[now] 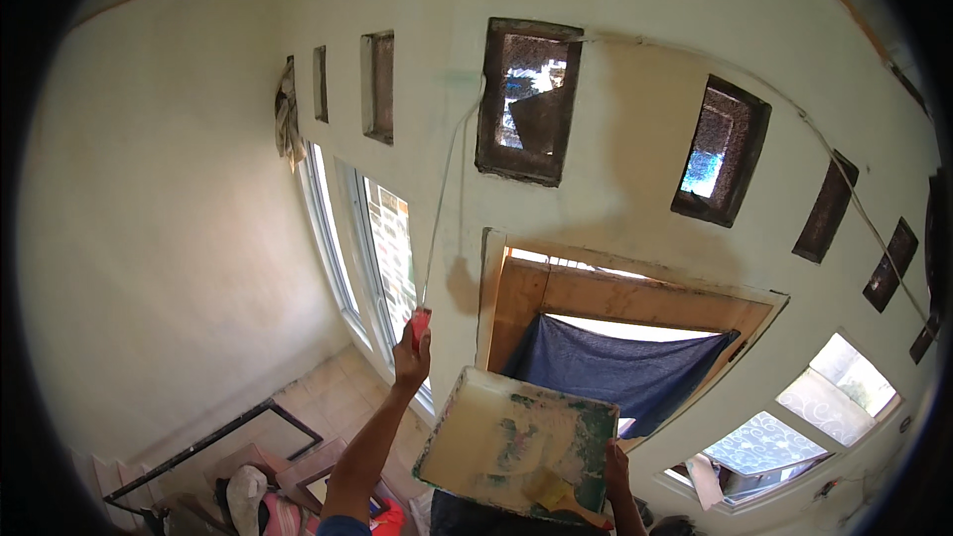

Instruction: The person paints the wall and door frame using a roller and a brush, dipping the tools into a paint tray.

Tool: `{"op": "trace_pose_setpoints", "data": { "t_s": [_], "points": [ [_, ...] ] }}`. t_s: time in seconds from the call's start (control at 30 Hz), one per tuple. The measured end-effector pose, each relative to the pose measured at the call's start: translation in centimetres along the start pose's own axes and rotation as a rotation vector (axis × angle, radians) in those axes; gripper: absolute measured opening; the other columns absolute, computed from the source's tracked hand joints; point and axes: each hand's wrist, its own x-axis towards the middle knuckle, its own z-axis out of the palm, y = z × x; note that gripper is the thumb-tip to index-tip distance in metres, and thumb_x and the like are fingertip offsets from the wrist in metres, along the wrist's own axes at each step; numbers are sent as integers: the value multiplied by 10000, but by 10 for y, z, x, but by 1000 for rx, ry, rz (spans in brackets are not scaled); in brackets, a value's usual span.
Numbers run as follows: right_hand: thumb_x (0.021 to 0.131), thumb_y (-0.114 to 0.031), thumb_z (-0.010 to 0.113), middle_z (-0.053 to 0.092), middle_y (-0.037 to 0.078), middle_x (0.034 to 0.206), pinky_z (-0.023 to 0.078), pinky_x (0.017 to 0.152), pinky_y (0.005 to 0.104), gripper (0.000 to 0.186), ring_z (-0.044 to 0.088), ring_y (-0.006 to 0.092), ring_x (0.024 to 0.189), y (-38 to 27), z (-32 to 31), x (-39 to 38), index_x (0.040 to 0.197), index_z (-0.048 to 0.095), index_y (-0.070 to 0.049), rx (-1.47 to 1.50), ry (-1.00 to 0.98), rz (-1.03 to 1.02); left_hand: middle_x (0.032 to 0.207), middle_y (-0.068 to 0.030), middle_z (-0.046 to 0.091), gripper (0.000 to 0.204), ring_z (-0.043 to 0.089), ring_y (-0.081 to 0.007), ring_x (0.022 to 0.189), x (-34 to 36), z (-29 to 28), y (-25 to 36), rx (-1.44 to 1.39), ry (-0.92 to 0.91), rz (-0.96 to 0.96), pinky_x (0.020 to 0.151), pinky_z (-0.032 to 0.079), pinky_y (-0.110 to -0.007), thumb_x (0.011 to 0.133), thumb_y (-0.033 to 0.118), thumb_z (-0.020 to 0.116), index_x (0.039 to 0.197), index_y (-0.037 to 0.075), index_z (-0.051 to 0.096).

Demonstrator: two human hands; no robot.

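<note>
My left hand [412, 352] is closed around a red handle [422, 323] whose long thin metal rod [447, 179] rises along the pale wall and bends toward a dark-framed opening [526, 104]; I cannot make out a tool head at its tip. A pale, damp-looking patch lies on the wall left of that opening. My right hand [616, 467] grips the right side of a rectangular, paint-stained tray [476, 437] holding a cream coating with dark green patches. A brush [551, 491] with yellowish bristles lies in the tray's lower right.
Below the openings is a wooden-framed opening [526, 273] hung with dark blue cloth [596, 367]. Windows [387, 258] stand left and lower right. A loose cable [754, 79] crosses the wall. Low at left are a dark railing [194, 447], steps and piled items [248, 496] on a tiled floor [338, 382].
</note>
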Motion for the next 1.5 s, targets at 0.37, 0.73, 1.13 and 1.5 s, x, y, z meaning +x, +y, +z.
{"op": "trace_pose_setpoints", "data": {
  "t_s": [0.37,0.73,1.13,1.5],
  "points": [
    [949,-486,418,592,57,956,464,742,295,536,555,140,834,-32,8,-19,1119,567,0,-47,0,58,882,-220,642,410,648,-371,762,6,-6,-25,125,-94,-99,610,493,-378,928,257,508,1255,15,463],
    [956,-460,426,543,7,819,426,672,275,476,500,103,763,-7,-8,-6,1010,577,-12,-118,-18,12,1017,-229,631,394,639,-354,929,-27,-14,-31,30,-84,-92,733,507,-356,916,192,524,1259,7,460],
    [960,-448,429,554,16,870,434,712,272,483,508,104,790,-22,1,-11,1061,568,3,-87,-10,54,936,-167,657,401,624,-223,694,-14,-18,-35,-21,-130,-55,609,475,-314,927,202,526,1266,-5,462],
    [969,-424,420,578,38,936,445,748,281,477,522,116,829,-27,4,-14,1102,560,13,-105,9,48,1158,-155,610,384,607,-271,1054,-97,-9,-88,-3,-146,-139,854,479,-348,927,160,509,1276,13,444]
  ]
}}
